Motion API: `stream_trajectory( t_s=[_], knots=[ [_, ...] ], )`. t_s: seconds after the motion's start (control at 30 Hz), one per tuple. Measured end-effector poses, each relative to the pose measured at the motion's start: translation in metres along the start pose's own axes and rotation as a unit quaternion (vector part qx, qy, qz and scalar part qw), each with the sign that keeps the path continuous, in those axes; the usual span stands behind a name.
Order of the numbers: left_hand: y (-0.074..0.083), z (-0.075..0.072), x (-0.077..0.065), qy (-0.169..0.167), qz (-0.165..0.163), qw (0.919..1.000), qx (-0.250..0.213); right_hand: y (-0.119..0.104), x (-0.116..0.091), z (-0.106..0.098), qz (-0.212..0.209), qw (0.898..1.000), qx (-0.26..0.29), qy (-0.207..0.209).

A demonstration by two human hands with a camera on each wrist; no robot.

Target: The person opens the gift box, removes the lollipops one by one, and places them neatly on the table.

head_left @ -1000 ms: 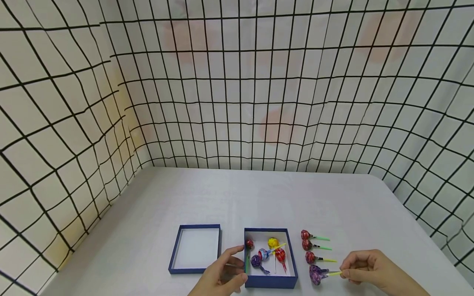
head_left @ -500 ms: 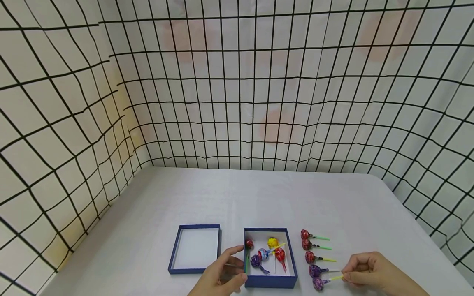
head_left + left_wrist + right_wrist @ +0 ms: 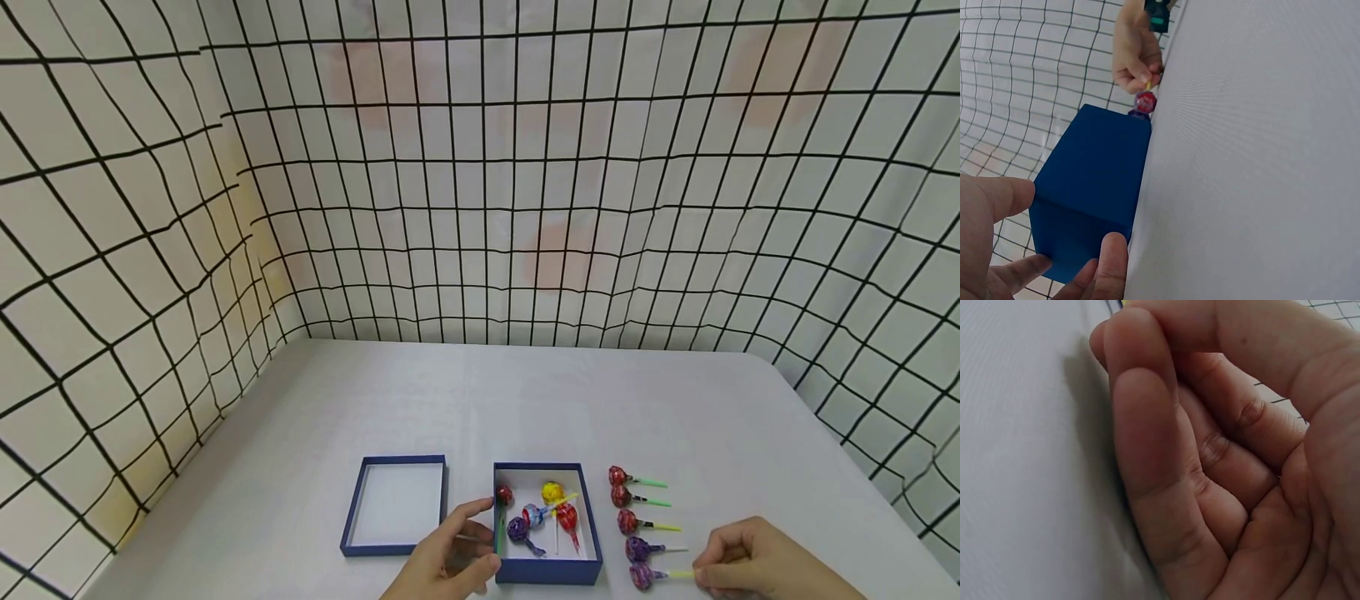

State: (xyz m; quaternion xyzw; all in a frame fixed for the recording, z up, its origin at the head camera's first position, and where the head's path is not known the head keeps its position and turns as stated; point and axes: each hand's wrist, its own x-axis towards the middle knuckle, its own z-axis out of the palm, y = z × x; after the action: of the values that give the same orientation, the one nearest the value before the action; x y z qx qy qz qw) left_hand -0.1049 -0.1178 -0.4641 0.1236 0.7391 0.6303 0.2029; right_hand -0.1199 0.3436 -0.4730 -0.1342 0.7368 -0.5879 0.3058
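Observation:
My right hand [image 3: 738,554] pinches the yellow stick end of a purple-wrapped lollipop [image 3: 642,576], which lies nearest me in a column on the table. Above it in the column are another purple lollipop [image 3: 639,548] with a pale stick and several dark red ones [image 3: 627,522]. At the left side of a blue open box [image 3: 549,572], my left hand [image 3: 450,554] rests its fingertips and thumb against the wall. Inside the box lie several lollipops: yellow, blue, purple [image 3: 518,529], bright red [image 3: 568,517] and dark red. In the right wrist view, fingers hide most of the held lollipop.
A blue-rimmed box lid [image 3: 395,505] with a white inside lies left of the box, partly behind my left hand. The white table [image 3: 487,400] stretches back to a white wall with a black grid [image 3: 510,183].
The held purple lollipop has moved slightly toward me, apart from the other purple one, and its stick has turned straighter, in line with the row. My left hand has not moved.

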Motion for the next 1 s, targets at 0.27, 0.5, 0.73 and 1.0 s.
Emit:
stream_trajectory(
  t_s=[0.27,0.5,0.73,1.0],
  knots=[
    [-0.0018,-0.0001,0.0000,0.000,0.006,1.0000,-0.004,-0.0029,0.0010,0.0037,0.000,0.999,-0.033,0.011],
    [-0.0029,-0.0007,0.0008,-0.002,0.005,1.0000,-0.005,-0.0056,-0.0012,0.0051,0.022,0.997,-0.063,0.033],
    [-0.0026,-0.0009,0.0010,-0.004,0.002,1.0000,-0.004,-0.0076,-0.0027,0.0061,0.029,0.997,-0.062,0.033],
    [-0.0032,-0.0012,0.0015,-0.006,0.005,1.0000,-0.004,-0.0085,-0.0033,0.0059,0.034,0.997,-0.061,0.031]
  ],
)
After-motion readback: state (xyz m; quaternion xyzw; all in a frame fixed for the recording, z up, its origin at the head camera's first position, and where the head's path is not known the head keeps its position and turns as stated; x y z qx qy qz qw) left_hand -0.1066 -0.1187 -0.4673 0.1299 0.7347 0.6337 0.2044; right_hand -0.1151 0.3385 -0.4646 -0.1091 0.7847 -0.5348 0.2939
